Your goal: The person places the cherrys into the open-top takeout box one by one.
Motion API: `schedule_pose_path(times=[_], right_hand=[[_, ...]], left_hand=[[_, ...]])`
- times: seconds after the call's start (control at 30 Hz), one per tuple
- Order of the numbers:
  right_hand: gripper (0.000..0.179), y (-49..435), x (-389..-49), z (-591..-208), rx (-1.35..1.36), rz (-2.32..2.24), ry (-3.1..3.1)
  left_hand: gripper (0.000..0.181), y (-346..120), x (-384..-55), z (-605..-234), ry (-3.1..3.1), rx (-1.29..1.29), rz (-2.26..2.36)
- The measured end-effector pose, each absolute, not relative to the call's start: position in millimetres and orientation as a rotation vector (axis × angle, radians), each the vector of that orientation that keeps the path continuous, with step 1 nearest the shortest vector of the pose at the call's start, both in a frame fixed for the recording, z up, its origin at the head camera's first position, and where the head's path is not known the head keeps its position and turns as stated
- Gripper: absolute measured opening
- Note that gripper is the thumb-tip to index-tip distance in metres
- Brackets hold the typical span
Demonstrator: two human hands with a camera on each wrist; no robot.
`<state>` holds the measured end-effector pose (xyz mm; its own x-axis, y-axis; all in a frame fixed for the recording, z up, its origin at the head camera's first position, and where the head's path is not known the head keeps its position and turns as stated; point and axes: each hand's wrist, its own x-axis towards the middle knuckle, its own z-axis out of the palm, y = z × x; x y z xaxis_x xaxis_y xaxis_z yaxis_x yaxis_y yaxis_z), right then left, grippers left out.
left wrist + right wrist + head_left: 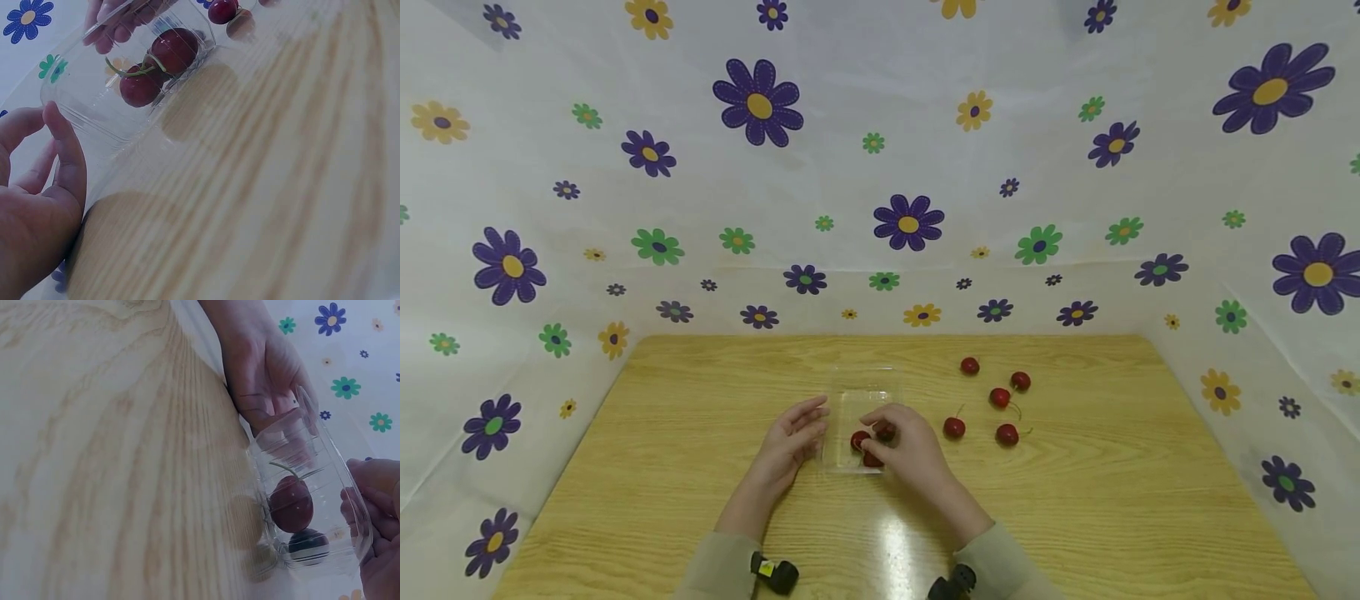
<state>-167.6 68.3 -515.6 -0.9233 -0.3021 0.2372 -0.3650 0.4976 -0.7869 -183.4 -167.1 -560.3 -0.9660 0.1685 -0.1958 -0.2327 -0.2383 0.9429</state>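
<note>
A clear plastic box [841, 417] stands on the table with several dark red cherries [860, 440] in its near part. In the left wrist view, two stemmed cherries [175, 52] show through its wall. My left hand [792, 442] is by the box's left side, fingers loosely bent; its fingertip meets the rim in the left wrist view. Over the right side of the box is my right hand [913, 446], thumb and fingers apart around the cherries. Nothing shows between them in the right wrist view, where a cherry [291, 504] lies beside the hand behind the clear wall.
To the right of the box, several loose cherries [1000, 397] lie on the wooden table [1112, 467], some with stems. A white flower-printed cloth [820, 183] hangs behind the table and along both sides.
</note>
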Motion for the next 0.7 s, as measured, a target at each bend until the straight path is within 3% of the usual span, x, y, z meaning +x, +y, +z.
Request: schedule_pose_path(times=[0.7], right_hand=[[0.02, 98, -181, -516, 0.349, 1.712, -2.42]], left_hand=[[0.054, -168, -184, -562, 1.741, -0.088, 2.302]])
